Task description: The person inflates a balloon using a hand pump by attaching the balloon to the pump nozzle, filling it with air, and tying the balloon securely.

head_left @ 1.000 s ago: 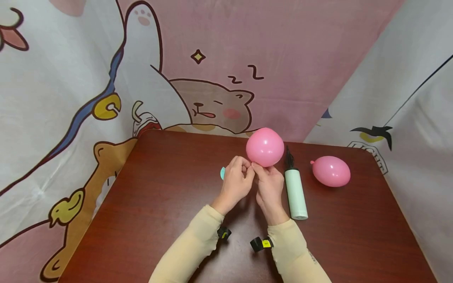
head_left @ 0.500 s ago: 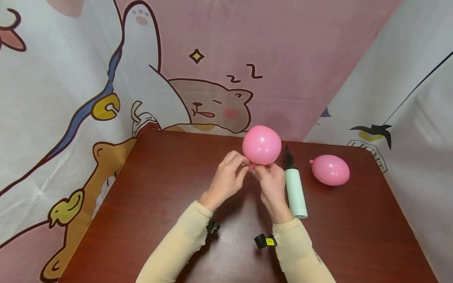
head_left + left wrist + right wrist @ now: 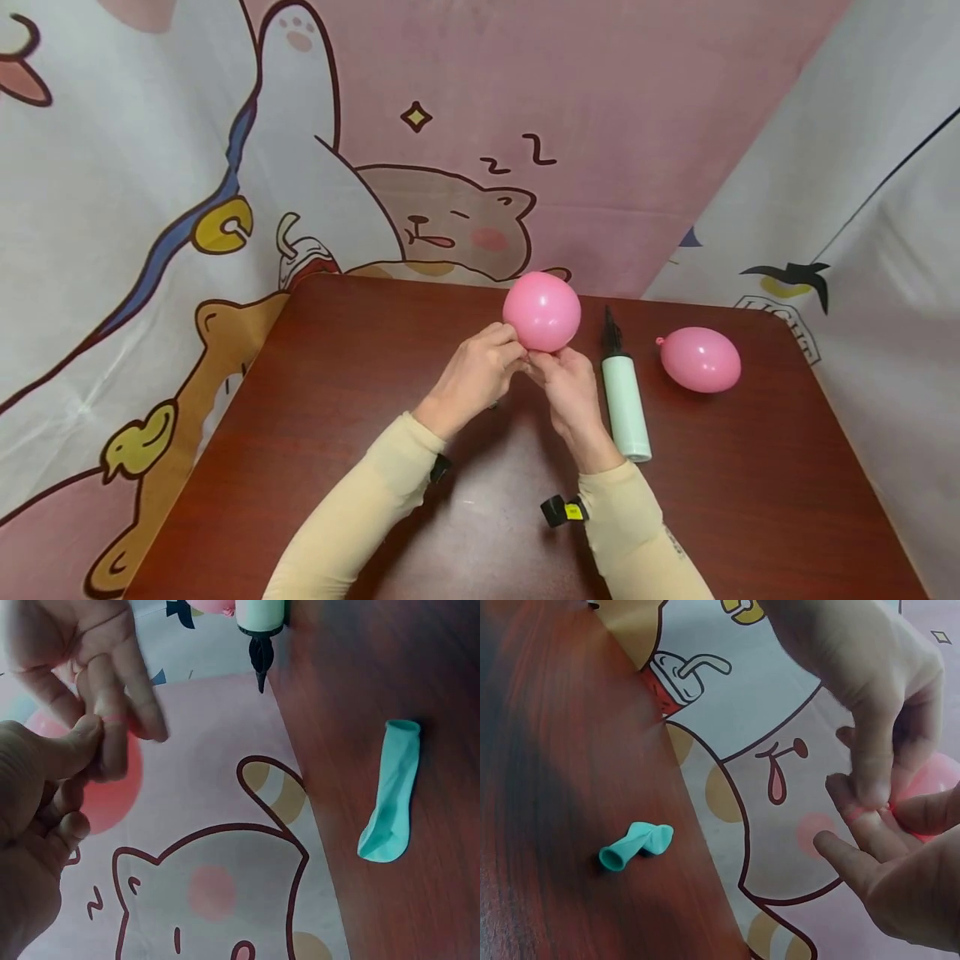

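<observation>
"Where is the balloon [image 3: 542,312]?"

"Just past the fingertips, on the side away from the person. Its big round part sits beyond both hands. It looks nearly round, so I see no clear long way to it."

"Which hand is nearer?"

"Both touch it. The left hand [image 3: 474,375] pinches its thin end with thumb and finger. The right hand [image 3: 573,390] grips that end too. A pink strip [image 3: 854,815], likely the neck, goes across one right finger."

"What matters most there?"

"I think it's how the strip sits on that finger. The left fingertips are right beside it."

"What can't you see?"

"The very tip of the neck. Fingers cover it, so I can't tell if there's a knot. The right wrist view cuts off part of the balloon. And the green one [image 3: 390,799] lies limp on the table [image 3: 765,467], but in the head view the left hand hides nearly all of it."
</observation>
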Demonstrator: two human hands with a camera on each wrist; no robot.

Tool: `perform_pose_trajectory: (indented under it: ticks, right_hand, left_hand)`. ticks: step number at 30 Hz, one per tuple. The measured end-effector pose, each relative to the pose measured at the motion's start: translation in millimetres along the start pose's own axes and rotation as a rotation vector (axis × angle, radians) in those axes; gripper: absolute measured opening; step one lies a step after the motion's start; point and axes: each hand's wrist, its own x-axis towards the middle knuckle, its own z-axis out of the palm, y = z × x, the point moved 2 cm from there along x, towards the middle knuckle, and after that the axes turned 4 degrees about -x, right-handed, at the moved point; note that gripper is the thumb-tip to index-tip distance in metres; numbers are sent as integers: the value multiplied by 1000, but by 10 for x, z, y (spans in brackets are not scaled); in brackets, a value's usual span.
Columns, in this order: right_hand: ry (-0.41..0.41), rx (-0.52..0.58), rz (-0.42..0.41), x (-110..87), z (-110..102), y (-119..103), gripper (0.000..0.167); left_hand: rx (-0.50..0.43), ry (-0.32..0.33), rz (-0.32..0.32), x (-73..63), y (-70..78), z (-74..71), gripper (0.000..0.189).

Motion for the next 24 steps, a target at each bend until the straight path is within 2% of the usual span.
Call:
perform_pose_trajectory:
  ticks: [3, 6, 9, 13, 19, 22, 24]
  right_hand:
    - [-7, -33, -8, -5, 9, 7, 25]
    - [-4, -27, -10, -2, 18, 15, 21]
    - [4, -10, -15, 6, 31, 24, 20]
    - [27, -32, -39, 8, 51, 36, 21]
    - [111, -151, -108, -29, 67, 52, 17]
    - [114, -118, -104, -31, 87, 79, 14]
    - [87, -64, -99, -37, 107, 96, 13]
  left_hand:
    - [-2, -9, -12, 5, -8, -20, 10]
    - [43, -37, -3, -3, -5, -8, 6]
    - [124, -56, 15, -19, 5, 19, 6]
    - [250, -59, 4, -40, 17, 88, 11]
    - [480, -29, -77, -88, 73, 258, 15]
    - [521, -13, -132, -136, 109, 324, 15]
    - [509, -2, -168, -167, 118, 345, 14]
